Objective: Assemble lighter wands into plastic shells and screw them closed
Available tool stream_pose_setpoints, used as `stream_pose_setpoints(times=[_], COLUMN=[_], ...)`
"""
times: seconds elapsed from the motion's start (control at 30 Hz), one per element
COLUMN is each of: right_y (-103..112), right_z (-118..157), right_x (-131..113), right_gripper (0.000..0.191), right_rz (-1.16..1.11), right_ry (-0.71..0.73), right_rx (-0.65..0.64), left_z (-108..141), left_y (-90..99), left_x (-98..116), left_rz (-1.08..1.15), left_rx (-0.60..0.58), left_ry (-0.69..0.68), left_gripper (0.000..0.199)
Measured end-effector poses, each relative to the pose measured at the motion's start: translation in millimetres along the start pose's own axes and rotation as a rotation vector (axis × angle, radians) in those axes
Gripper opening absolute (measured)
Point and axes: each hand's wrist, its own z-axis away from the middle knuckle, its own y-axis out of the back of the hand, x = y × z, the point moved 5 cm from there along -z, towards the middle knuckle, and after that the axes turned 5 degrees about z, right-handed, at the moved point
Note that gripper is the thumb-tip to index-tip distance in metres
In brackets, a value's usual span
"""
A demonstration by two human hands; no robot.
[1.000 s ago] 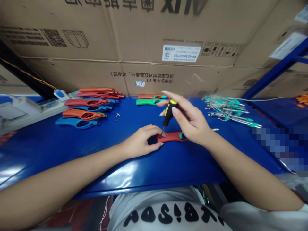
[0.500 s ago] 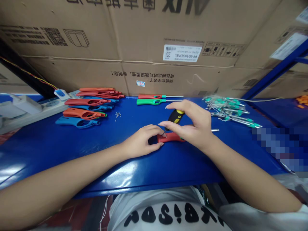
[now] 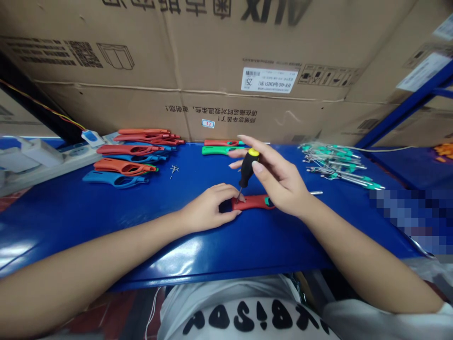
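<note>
A red gas lighter (image 3: 254,202) with a green trigger lies flat on the blue table, its metal tube pointing right. My left hand (image 3: 214,206) grips the handle end between thumb and fingers. In my right hand (image 3: 279,177) is a black and yellow screwdriver (image 3: 248,168), held by thumb and fingers near its yellow cap. The screwdriver stands nearly upright, its tip down at the lighter's handle end by my left fingertips. My right palm hides part of the lighter's front.
Red, orange and blue lighter shells (image 3: 122,166) are stacked at left, with small screws (image 3: 174,170) beside them. A green lighter (image 3: 216,150) and a red one lie at the back. Metal tubes with green parts (image 3: 339,163) lie at right. A cardboard box (image 3: 212,61) stands behind.
The screwdriver has gone from leaning right to nearly upright. My right hand's fingers have shifted around its handle and extended to the left. My left hand and the lighter have stayed put.
</note>
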Motion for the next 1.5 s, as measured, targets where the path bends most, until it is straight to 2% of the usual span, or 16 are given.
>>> stream_pose_setpoints(times=[0.07, 0.17, 0.23, 0.33, 0.4, 0.57, 0.73, 0.93, 1.1, 1.27, 1.4, 1.5], right_y=[2, 9, 10, 8, 7, 15, 4, 11, 8, 11, 5, 5], right_z=[0, 1, 1, -1, -2, -2, 0, 2, 0, -1, -1, -2], right_x=[-1, -4, -2, 4, 4, -5, -3, -10, -6, -11, -6, -6], right_gripper=[0.042, 0.036, 0.036, 0.040, 0.038, 0.026, 0.038, 0.024, 0.035, 0.029, 0.041, 0.039], right_rz=[0.045, 0.229, 0.246, 0.096, 0.023, 0.215, 0.022, 0.304, 0.118, 0.258, 0.127, 0.110], right_ry=[0.026, 0.119, 0.093, -0.026, -0.046, 0.078, -0.011, 0.107, 0.029, 0.118, 0.063, 0.076], right_rx=[0.035, 0.160, 0.154, 0.060, 0.028, 0.176, -0.008, 0.197, 0.078, 0.152, 0.032, 0.014], left_z=[0, 0, 0, 0, 0, 0, 0, 0, 0, 0, -1, 0], left_y=[0.0, -0.1, 0.0, -0.1, -0.2, 0.3, 0.0, 0.2, -0.3, 0.6, 0.7, 0.2], left_x=[0, 0, -1, -1, 0, 0, 0, 0, 0, 1, 1, 1], left_rz=[-0.001, -0.007, -0.005, 0.009, 0.012, -0.011, -0.012, -0.020, -0.008, -0.008, -0.017, -0.016], left_rx=[-0.003, 0.000, 0.005, 0.001, -0.007, 0.004, -0.005, 0.001, -0.007, 0.005, -0.004, -0.005], left_ry=[-0.007, -0.025, -0.023, -0.014, -0.013, -0.010, 0.009, -0.003, -0.005, -0.013, -0.001, 0.000], left_gripper=[0.023, 0.020, 0.021, 0.023, 0.022, 0.024, 0.025, 0.021, 0.024, 0.021, 0.024, 0.025])
